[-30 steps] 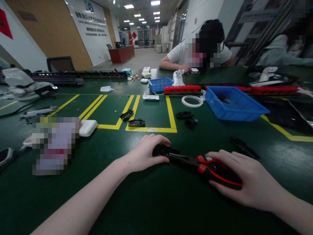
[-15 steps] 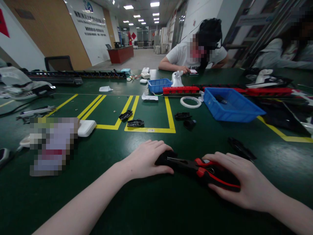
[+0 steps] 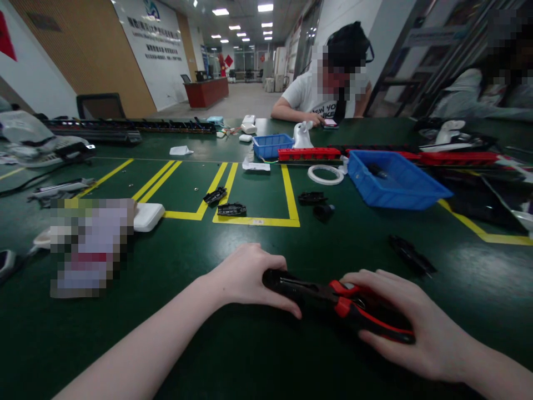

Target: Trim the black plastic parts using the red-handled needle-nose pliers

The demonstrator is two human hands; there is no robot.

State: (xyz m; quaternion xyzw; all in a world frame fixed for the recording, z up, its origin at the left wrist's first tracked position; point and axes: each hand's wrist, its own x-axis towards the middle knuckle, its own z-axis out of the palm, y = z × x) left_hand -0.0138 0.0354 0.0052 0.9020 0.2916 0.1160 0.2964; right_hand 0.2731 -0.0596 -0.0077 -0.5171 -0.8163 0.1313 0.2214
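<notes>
In the head view, my right hand is wrapped round the red-and-black handles of a pair of pliers. The long jaws point left and lie against a dark plastic part. My left hand grips that black part from its left side, with the thumb stretched out below it. The part's shape is hard to make out against the dark green table. On the right lies another long black plastic piece. Ahead of my hands are small black shell pieces and a short black cylinder-like piece.
A large blue bin with dark items stands at right, a smaller blue bin farther back. A white tape roll lies between. A white case is at left. Across the table a person leans over a phone.
The pliers' handles have shifted slightly down and right with my right hand. My left fingers have bent and the thumb has moved lower, showing more of the black part. The person opposite has shifted.
</notes>
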